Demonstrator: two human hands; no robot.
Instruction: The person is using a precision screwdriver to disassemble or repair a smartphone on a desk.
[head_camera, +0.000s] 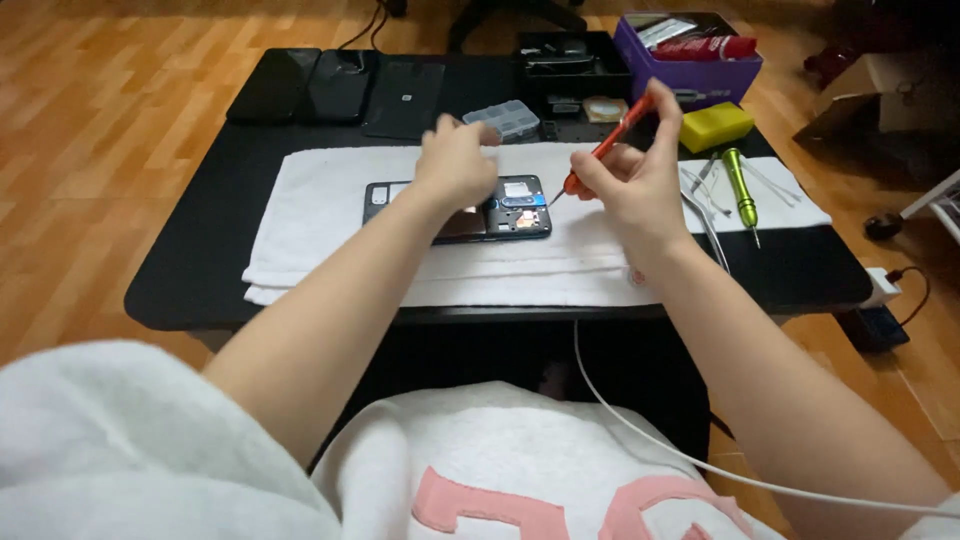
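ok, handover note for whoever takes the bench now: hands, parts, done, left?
Left hand: resting on the opened phone, steadying it on the white towel.
Right hand: holds the orange screwdriver, tip at the phone's upper right corner.
Nearby: green screwdriver and tweezers on the towel's right, clear parts box behind.
Done: back cover is off, internals exposed.
Left: screw work at that corner; progress too small to tell.

Green screwdriver (741, 192), yellow sponge (716, 125), purple box (690, 72), 3 phones (339, 87).

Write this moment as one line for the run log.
left hand: pressing on opened black phone | right hand: grip on orange screwdriver, tip at phone | under: white towel
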